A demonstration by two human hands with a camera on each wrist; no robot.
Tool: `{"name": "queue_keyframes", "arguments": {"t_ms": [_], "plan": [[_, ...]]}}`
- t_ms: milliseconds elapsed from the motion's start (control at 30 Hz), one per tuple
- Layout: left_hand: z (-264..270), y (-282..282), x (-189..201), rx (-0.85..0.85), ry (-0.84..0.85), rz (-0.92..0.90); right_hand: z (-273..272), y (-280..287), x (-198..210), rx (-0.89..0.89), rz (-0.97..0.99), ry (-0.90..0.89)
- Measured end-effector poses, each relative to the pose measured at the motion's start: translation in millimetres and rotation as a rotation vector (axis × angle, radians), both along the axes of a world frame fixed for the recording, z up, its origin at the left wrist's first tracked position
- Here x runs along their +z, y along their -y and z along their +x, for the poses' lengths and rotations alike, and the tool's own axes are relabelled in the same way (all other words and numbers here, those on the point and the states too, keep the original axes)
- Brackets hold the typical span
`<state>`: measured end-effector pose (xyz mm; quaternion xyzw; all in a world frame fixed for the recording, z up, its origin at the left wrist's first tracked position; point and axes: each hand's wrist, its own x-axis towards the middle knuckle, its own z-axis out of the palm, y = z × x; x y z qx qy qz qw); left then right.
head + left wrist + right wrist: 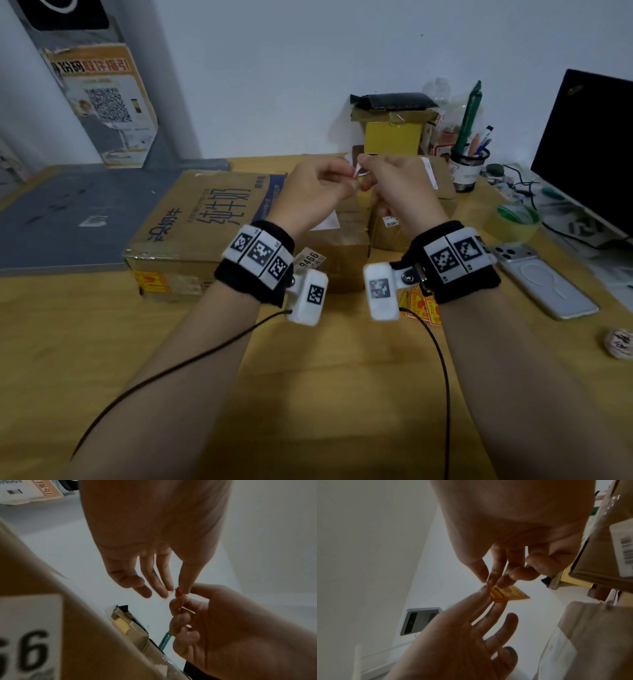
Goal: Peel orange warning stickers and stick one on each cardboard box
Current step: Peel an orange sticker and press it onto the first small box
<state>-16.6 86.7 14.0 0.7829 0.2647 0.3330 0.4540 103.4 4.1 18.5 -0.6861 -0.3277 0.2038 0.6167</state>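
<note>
You hold one orange warning sticker [508, 594] raised above the cardboard boxes [337, 240], pinched between your left hand [313, 195] and right hand [399, 188]; it is triangular with red print. More orange stickers [423, 305] lie on the counter [102, 342] near the boxes' front.

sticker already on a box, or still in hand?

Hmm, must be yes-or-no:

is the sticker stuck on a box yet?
No, both hands, left hand and right hand, pinch the orange sticker in mid-air.

large box [202, 219] left, smaller boxes [337, 246] right of it; phone [544, 279] far right on the table [102, 342].
</note>
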Motion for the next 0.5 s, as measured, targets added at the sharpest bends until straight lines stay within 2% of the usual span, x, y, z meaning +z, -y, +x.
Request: {"name": "queue_keyframes", "arguments": {"t_ms": [167,267,367,500], "plan": [[-16,5,-14,0.067,0.075,0.041,-17,2,-11,0.075,-0.018,0.072],[-25,-2,-20,0.160,0.117,-0.058,-18,8,-12,0.106,-0.014,0.082],[-34,-6,-24,0.217,0.131,-0.160,-15,10,-16,0.065,-0.038,0.106],[-41,-4,-27,0.228,0.120,-0.188,-18,12,-21,0.080,-0.139,0.122]]}}
